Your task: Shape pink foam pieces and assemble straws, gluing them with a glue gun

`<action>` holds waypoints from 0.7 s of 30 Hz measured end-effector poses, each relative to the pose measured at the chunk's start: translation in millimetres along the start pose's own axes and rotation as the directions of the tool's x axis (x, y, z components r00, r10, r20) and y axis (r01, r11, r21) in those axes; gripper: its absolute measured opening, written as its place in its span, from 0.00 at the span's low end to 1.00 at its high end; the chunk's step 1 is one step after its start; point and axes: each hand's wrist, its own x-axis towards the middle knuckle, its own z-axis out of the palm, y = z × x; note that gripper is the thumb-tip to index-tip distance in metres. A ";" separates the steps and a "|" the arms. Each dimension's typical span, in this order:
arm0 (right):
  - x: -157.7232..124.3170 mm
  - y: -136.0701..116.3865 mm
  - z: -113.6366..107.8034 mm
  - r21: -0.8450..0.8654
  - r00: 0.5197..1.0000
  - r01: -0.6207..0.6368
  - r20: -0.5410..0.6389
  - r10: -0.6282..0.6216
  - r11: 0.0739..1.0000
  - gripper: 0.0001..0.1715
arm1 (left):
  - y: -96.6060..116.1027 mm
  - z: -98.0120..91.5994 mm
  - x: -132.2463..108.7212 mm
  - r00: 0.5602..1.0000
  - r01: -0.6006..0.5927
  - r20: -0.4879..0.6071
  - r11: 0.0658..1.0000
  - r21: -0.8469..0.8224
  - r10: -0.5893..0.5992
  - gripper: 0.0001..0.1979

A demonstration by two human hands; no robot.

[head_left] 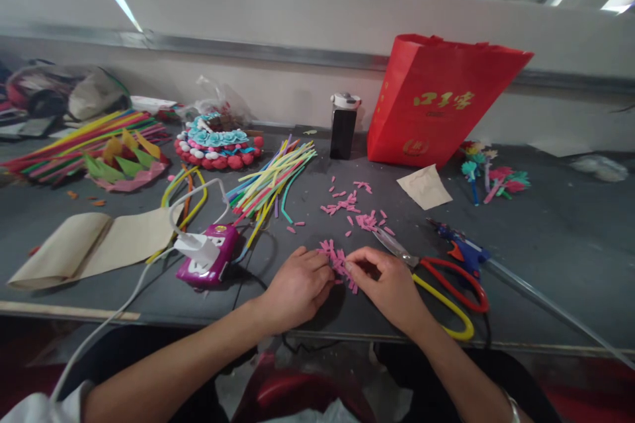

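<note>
My left hand (298,284) and my right hand (387,284) rest close together on the dark table (555,237) near its front edge. Both have their fingers curled and pinched around a small cluster of short pink pipe-cleaner pieces (338,263) that lies between them. More loose pink pieces (354,208) are scattered just beyond. Scissors with red and yellow handles (439,284) lie right of my right hand, blades pointing toward the pink pieces.
A bundle of coloured pipe cleaners (270,181), a pink power strip (211,257) with a white plug, a blue glue gun (464,247), a black bottle (344,125), a red bag (436,102), brown paper (94,244) and a finished flower cake (218,145) stand around.
</note>
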 end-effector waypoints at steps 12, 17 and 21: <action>-0.2 -5.3 -1.2 0.200 0.986 -0.154 0.096 0.137 0.968 0.09 | 6.7 -10.9 1.6 0.925 0.243 -0.122 0.806 -0.540 -0.360 0.06; -0.7 -7.4 0.1 0.293 0.976 -0.200 0.138 0.165 0.935 0.09 | 8.3 -12.1 2.1 0.924 0.241 -0.121 0.799 -0.551 -0.362 0.06; -1.8 -8.7 2.1 0.303 0.976 -0.191 0.161 0.147 0.934 0.08 | 8.0 -10.3 0.6 0.932 0.235 -0.112 0.811 -0.535 -0.344 0.06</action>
